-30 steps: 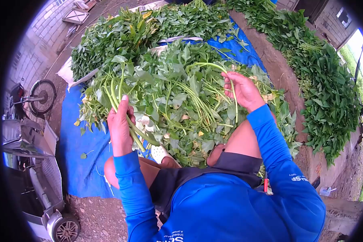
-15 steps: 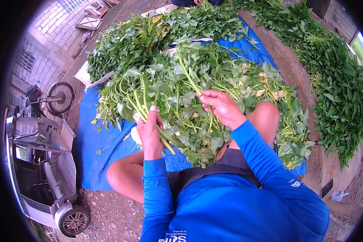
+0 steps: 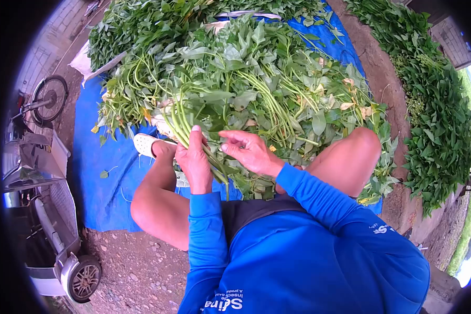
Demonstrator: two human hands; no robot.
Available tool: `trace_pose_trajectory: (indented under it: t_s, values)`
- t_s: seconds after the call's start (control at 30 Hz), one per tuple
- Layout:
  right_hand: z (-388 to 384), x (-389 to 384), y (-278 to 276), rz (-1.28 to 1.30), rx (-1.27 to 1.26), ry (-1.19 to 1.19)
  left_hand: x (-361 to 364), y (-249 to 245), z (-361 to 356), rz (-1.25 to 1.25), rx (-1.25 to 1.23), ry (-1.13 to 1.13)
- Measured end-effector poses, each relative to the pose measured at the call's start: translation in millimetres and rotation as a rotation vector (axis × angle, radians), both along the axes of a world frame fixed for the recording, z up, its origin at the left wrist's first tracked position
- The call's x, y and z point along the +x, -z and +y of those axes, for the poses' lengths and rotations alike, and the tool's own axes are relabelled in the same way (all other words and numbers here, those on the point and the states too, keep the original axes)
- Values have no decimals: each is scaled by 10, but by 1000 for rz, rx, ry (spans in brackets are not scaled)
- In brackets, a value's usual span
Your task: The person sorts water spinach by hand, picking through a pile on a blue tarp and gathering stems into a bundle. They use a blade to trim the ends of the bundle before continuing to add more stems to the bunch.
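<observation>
My left hand (image 3: 194, 159) is closed around a bunch of water spinach (image 3: 180, 118), long pale-green stems with leaves at the far end. The cut ends poke out below the fist toward my lap. Close on its right is my right hand (image 3: 252, 153), index finger stretched toward the bunch and thumb apart from it, with no stem visible between them. Under and beyond both hands spreads a loose heap of water spinach (image 3: 277, 99), its stems and leaves tangled, with some yellowed leaves among them.
A blue tarp (image 3: 110, 178) lies beneath the heap. Dense piles of greens (image 3: 141, 31) stand at the back, and a long row of greens (image 3: 429, 115) runs along the right. A pale clog (image 3: 144, 145) is on my foot. At left is a parked vehicle with a wheel (image 3: 85, 279).
My right hand has moved left to beside the left hand and no longer grips the single stem it held. The view has tilted lower, and the bunch in my left hand looks fuller.
</observation>
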State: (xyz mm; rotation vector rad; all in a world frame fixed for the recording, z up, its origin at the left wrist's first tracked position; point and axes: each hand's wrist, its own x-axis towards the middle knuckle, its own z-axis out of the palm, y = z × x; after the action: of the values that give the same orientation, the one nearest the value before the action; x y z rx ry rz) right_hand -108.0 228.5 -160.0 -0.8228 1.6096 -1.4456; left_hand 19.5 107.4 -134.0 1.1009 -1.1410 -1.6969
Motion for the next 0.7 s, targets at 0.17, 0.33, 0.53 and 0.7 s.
trace_pose_trajectory:
  t_s: [0.17, 0.33, 0.53, 0.7]
  values:
    - [-381, -382, 1110, 4, 442, 145, 371, -215, -332, -128, 42, -201]
    - [-1312, -432, 1950, 333, 463, 348, 337, -233, -399, -196, 49, -225]
    - [-1752, -657, 2120, 442, 787, 213, 277, -325, -466, -153, 129, -159]
    - [-1232, -761, 1238, 212, 485, 123, 252, -450, -473, -118, 161, -160]
